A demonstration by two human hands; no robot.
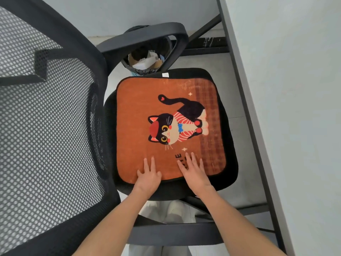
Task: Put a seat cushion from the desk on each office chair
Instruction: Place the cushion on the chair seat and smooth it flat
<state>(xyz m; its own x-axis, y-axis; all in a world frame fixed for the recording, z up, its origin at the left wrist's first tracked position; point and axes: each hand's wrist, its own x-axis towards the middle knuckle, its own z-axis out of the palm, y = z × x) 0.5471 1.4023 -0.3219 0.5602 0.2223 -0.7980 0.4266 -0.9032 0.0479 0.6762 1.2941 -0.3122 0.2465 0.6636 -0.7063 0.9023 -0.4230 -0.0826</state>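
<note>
An orange seat cushion (140,111) with a cartoon cat printed on it lies flat on the black seat (228,159) of an office chair. My left hand (149,177) rests palm down on the cushion's near edge, fingers spread. My right hand (195,172) lies flat beside it on the same edge, partly covering dark printed letters. Neither hand grips anything. The chair's mesh backrest (46,126) fills the left side of the view.
The grey desk (295,89) runs along the right, its black frame (203,47) below it. A black armrest (147,36) arches over a bin (145,61) holding paper waste. The near armrest (175,235) crosses under my forearms.
</note>
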